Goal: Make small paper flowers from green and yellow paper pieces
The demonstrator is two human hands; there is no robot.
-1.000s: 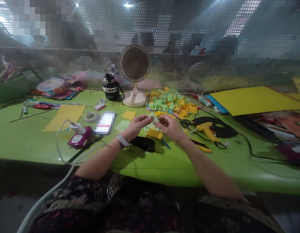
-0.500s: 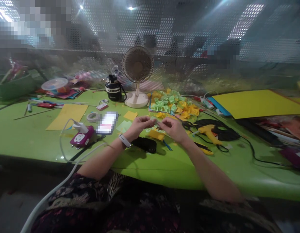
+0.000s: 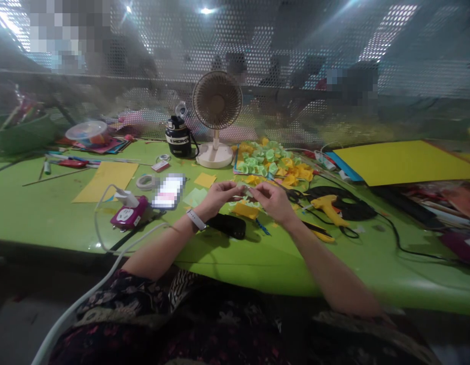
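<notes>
My left hand (image 3: 218, 195) and my right hand (image 3: 272, 200) meet over the table, thumbs and fingertips pinched together. Between them is a small pale green piece of paper (image 3: 247, 191), mostly hidden by the fingers. Just beyond lies a heap of folded green and orange paper pieces (image 3: 270, 158). A dark phone-like object (image 3: 230, 226) rests below the hands, beside an orange paper piece (image 3: 245, 210). Green paper squares (image 3: 195, 196) lie left of my left hand, partly covered by it.
A yellow glue gun (image 3: 328, 208), a yellow cutter (image 3: 321, 233) and black-handled scissors (image 3: 294, 195) lie to the right. A lit phone (image 3: 169, 191), a purple power socket (image 3: 130, 213) and a tape roll (image 3: 147, 182) are on the left. A fan (image 3: 214, 154) and a black bottle (image 3: 178, 141) stand behind.
The fingertips have shifted slightly around the green paper, with a bit more of it showing between them. Everything on the table stays in place.
</notes>
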